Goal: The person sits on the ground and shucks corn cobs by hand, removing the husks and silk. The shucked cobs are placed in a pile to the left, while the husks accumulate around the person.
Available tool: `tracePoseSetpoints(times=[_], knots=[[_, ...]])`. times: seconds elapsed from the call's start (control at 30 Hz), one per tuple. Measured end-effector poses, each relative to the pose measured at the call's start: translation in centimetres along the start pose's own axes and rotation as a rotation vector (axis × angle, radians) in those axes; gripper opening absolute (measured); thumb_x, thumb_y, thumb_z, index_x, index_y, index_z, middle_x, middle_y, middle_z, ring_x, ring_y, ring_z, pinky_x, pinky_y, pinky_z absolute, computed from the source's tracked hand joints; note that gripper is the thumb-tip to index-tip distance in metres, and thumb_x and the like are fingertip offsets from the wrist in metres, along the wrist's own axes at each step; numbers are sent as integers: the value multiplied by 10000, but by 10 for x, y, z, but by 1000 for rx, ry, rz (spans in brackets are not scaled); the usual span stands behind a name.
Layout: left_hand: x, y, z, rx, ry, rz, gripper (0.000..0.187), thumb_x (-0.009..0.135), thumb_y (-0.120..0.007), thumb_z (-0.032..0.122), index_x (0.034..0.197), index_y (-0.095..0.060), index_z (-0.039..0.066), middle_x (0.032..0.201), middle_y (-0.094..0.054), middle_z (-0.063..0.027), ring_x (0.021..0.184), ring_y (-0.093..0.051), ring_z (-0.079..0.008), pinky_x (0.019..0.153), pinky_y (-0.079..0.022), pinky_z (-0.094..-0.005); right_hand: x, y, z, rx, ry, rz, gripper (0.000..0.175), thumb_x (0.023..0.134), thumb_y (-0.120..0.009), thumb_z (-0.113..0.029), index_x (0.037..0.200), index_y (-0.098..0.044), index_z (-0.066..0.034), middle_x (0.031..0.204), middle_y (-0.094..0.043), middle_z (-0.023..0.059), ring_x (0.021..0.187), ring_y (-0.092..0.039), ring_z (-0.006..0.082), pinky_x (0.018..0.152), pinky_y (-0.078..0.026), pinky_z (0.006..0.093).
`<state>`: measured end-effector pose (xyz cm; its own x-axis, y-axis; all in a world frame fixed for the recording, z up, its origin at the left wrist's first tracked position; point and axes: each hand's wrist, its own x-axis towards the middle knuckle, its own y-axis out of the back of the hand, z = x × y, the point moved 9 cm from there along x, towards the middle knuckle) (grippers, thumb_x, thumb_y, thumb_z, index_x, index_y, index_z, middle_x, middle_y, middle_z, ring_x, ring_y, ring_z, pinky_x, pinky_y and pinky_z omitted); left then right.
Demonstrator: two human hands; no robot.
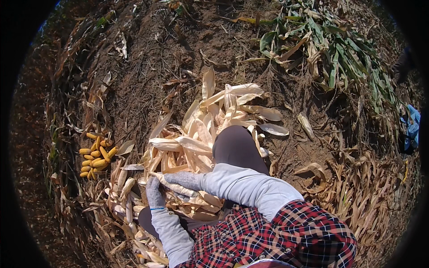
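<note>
My gloved left hand (pixel 155 193) and gloved right hand (pixel 184 181) meet low in front of my body. Between them is an ear of corn in pale dry husk (pixel 177 188), held by both hands. Its left tip lies at the fingers of my left hand, and my right hand wraps it from above. My fingers partly hide the ear, and no kernels show on it. A heap of pale corn husks (pixel 197 134) spreads just beyond my hands and around my knee. Unhusked ears (pixel 129 194) lie to the left of my left hand.
A pile of bare yellow corn cobs (pixel 97 157) lies on the soil at the left. One husked ear-shaped piece (pixel 305 125) rests alone at right. Green and dry cornstalks (pixel 338 57) cover the upper right. A blue cloth item (pixel 411 127) appears at the right rim.
</note>
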<state>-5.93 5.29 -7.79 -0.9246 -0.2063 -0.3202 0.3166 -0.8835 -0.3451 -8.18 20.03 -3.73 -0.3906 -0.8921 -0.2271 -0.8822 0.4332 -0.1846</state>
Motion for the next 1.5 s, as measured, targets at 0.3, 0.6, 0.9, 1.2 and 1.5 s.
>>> tracePoseSetpoints(times=[0.3,0.6,0.9,1.2,1.5], knots=[[4,2,-2,13,-10,-13,162,1001,-617,140,1108,-656,26,1015,-702,-52,909,-689,-171,813,-561,-323,6,8,10,-120,101,104,427,1114,-409,-319,1472,-512,-111,1301,-663,129,1124,-624,195,1003,-461,311],[2,4,-2,23,3,18,144,1004,-613,138,1091,-651,30,1014,-694,-45,909,-679,-163,809,-555,-315,27,5,31,-203,268,149,524,1118,-355,-472,1541,-450,-177,1058,-712,76,803,-677,139,688,-539,291],[1,5,-1,15,-17,17,152,1008,-615,150,1097,-650,33,998,-696,-42,874,-684,-159,759,-561,-304,16,2,18,-95,172,102,495,1102,-394,-442,1479,-514,-144,1303,-670,164,1158,-657,286,1005,-471,360],[0,3,0,34,-10,3,166,1006,-618,161,1102,-658,33,979,-701,-47,857,-688,-164,748,-561,-304,3,1,4,-22,132,70,519,1109,-360,-483,1484,-521,-162,1153,-691,84,940,-672,167,825,-524,293],[-3,1,4,65,-17,25,199,1007,-624,155,1142,-654,13,981,-700,-41,824,-679,-143,704,-553,-285,2,3,-3,-167,58,79,440,1098,-399,-382,1435,-539,-136,1272,-670,163,1121,-667,288,937,-505,364]])
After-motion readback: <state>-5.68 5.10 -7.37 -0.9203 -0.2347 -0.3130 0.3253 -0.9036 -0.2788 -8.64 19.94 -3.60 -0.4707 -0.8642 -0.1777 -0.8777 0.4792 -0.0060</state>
